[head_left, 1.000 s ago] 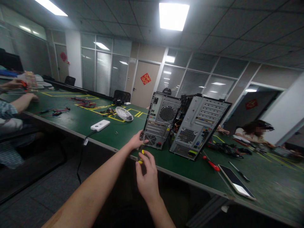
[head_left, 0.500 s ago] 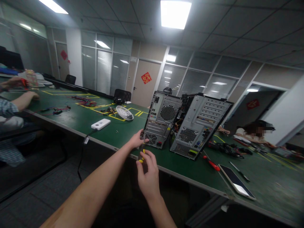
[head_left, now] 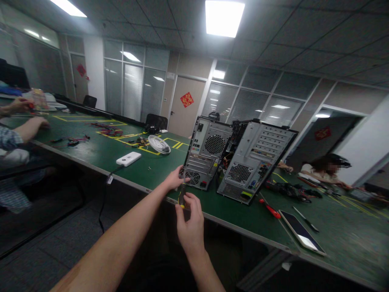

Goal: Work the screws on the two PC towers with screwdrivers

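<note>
My right hand [head_left: 191, 219] pinches the black-and-yellow handle of a screwdriver [head_left: 181, 196] between thumb and fingers. The screwdriver stands nearly upright in view, its thin shaft leading up to the lower left of a grey computer case [head_left: 199, 160]; its tip is too small to make out. My left hand [head_left: 175, 179] is closed at that case's lower left edge, thumb across the back panel beside the shaft, other fingers partly hidden. Leaning just to the right is a second computer case [head_left: 255, 162], its back panel also facing me.
Right of the cases lie a red-handled tool [head_left: 272, 210], a phone-like tablet [head_left: 300, 233], a pen-like rod [head_left: 305, 219] and black cables [head_left: 291, 190]. On the left are a white power bank [head_left: 129, 159], a white round cover [head_left: 159, 144] and loose wires [head_left: 75, 140]. Other people sit at both ends.
The screwdriver handle has turned in my right fingers, showing more black and less yellow. My right fingers have shifted slightly; my left hand and both cases stay put.
</note>
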Tool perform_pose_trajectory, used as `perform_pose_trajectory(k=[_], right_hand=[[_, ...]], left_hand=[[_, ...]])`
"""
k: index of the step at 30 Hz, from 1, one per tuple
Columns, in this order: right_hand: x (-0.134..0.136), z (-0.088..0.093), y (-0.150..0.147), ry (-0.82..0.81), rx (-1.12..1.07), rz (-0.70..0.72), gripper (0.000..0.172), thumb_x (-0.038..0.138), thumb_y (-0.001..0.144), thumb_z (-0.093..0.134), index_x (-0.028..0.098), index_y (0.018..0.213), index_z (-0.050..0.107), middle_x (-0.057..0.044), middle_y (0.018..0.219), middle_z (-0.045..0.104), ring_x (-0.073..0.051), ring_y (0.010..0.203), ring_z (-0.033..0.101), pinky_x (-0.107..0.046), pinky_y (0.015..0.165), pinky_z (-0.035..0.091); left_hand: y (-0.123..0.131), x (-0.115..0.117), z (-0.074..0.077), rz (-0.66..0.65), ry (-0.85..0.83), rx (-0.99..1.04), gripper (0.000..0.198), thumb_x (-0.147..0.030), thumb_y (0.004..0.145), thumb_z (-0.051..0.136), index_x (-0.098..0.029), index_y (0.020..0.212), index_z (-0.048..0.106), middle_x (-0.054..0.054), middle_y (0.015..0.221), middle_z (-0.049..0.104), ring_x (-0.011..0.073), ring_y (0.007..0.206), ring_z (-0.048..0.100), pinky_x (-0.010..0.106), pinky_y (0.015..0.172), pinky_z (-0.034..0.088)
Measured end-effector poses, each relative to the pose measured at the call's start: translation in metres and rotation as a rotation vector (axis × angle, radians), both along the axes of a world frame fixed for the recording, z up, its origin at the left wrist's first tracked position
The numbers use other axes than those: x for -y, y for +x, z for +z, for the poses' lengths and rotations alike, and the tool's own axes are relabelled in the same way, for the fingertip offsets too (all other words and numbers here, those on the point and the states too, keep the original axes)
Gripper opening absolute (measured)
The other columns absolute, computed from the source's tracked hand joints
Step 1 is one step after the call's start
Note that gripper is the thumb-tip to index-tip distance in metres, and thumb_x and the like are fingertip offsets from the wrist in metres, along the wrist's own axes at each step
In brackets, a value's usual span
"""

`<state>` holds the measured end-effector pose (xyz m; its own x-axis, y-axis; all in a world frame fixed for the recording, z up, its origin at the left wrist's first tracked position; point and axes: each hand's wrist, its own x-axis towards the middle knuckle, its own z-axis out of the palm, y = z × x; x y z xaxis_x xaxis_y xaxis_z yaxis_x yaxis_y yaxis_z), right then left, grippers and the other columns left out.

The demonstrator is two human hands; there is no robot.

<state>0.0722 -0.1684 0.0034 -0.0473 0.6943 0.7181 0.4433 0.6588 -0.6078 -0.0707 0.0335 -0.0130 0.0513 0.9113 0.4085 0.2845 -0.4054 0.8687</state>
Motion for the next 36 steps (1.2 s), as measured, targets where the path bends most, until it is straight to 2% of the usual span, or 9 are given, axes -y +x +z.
perform_pose_trajectory(k=[6, 12, 19, 24, 36], right_hand=[[-0.0005, -0.0025, 0.0, 0.013, 0.037, 0.023, 0.023, 0.022, 0.103, 0.055, 0.022, 0.121, 0.069, -0.013, 0.133, 0.063, -0.024, 0.125, 0.064, -0.039, 0.106, 0.053], [0.0012, -0.0013, -0.0009, 0.013, 0.084, 0.046, 0.025, 0.018, 0.102, 0.053, 0.022, 0.112, 0.076, -0.013, 0.135, 0.062, -0.024, 0.119, 0.068, -0.037, 0.102, 0.056], [0.0053, 0.0037, -0.001, 0.026, 0.076, 0.036, 0.029, 0.019, 0.101, 0.053, 0.019, 0.118, 0.075, -0.017, 0.137, 0.06, -0.025, 0.118, 0.069, -0.039, 0.101, 0.058], [0.0056, 0.0018, -0.0019, 0.012, 0.092, 0.056, 0.034, 0.018, 0.101, 0.053, 0.021, 0.128, 0.074, -0.016, 0.139, 0.061, -0.025, 0.116, 0.07, -0.038, 0.099, 0.059], [0.0027, -0.0018, -0.0018, -0.009, 0.058, 0.04, 0.031, 0.018, 0.1, 0.056, 0.02, 0.126, 0.072, -0.015, 0.137, 0.062, -0.025, 0.123, 0.066, -0.036, 0.102, 0.057]], left_hand=[[0.001, 0.0017, 0.0016, 0.003, -0.02, 0.002, 0.092, -0.039, 0.069, 0.092, -0.019, 0.149, 0.051, 0.016, 0.135, 0.07, 0.0305, 0.121, 0.069, 0.045, 0.11, 0.052], [0.001, 0.0022, 0.0022, -0.001, -0.017, 0.003, 0.091, -0.037, 0.069, 0.092, -0.019, 0.148, 0.051, 0.016, 0.136, 0.07, 0.0309, 0.123, 0.069, 0.046, 0.11, 0.052], [0.0004, 0.004, 0.0035, -0.019, -0.008, 0.006, 0.088, -0.037, 0.073, 0.089, -0.016, 0.149, 0.05, 0.018, 0.139, 0.068, 0.0306, 0.125, 0.068, 0.044, 0.109, 0.053], [0.0007, 0.0037, 0.0034, -0.019, -0.021, 0.0, 0.091, -0.037, 0.073, 0.088, -0.014, 0.151, 0.047, 0.02, 0.14, 0.067, 0.0315, 0.122, 0.069, 0.046, 0.107, 0.054], [0.0002, -0.0012, -0.0007, -0.001, -0.002, -0.005, 0.092, -0.039, 0.07, 0.09, -0.016, 0.149, 0.05, 0.019, 0.137, 0.069, 0.0316, 0.122, 0.069, 0.046, 0.11, 0.052]])
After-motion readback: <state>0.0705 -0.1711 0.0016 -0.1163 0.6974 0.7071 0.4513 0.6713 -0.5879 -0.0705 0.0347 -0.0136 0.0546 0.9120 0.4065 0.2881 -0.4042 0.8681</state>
